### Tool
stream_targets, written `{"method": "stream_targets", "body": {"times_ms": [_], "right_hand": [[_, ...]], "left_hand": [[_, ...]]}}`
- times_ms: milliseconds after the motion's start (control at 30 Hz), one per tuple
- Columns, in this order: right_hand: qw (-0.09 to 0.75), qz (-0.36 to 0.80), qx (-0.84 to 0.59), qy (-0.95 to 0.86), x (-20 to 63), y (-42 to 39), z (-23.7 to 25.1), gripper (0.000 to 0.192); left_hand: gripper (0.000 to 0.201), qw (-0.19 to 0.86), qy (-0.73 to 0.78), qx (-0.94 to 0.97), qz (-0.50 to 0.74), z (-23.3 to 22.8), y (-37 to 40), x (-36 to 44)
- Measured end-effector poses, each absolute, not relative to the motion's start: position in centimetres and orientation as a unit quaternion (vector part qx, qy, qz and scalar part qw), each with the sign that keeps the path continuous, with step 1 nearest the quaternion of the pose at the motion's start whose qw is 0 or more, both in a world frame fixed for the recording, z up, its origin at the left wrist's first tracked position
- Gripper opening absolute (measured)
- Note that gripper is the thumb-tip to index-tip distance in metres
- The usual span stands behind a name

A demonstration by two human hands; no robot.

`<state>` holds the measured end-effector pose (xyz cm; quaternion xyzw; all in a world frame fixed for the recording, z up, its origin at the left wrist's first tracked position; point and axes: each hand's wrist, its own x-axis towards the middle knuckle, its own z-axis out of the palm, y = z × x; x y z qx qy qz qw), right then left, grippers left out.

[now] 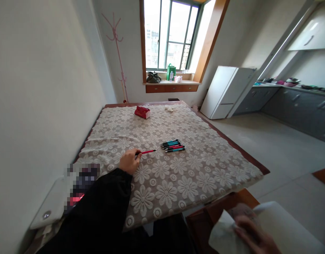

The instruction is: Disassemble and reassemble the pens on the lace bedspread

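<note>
— Left hand (pixel 129 161)?
— Clenched on a slim red pen (pixel 148 152), resting on the table's lace floral cloth (pixel 178 176).
— Right hand (pixel 254 236)?
— Blurred, gripping white tissue (pixel 222 233) beside the table.
— Beyond?
— Pens in a row (pixel 173 145), smooth white walls, window (pixel 169 35).

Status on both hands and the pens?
Left hand grips red pen on tablecloth. Right hand low, on white tissue. Pen row lies untouched ahead.

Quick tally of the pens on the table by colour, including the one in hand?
Red pens: 2, one held in the left hand as red pen, one in the pen pile.
Teal pens: about 4, in that pile; overlap blurs the count.
Total: about 6.
</note>
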<state>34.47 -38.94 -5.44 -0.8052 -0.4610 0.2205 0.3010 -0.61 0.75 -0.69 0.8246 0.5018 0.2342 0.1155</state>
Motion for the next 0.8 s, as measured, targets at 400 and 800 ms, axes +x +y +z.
{"method": "stream_targets", "body": {"times_ms": [400,800], "right_hand": [[0.249,0.072,-0.721,-0.643,43.5,-6.8,1.7,0.024],[0.392,0.005,-0.563,-0.728,30.8,-9.1,4.8,0.017]], "left_hand": [[0.017,0.105,0.484,0.837,0.231,-1.0,1.0,-0.9],[0.015,0.142,0.424,0.849,0.281,-1.3,1.4,-0.7]]}}
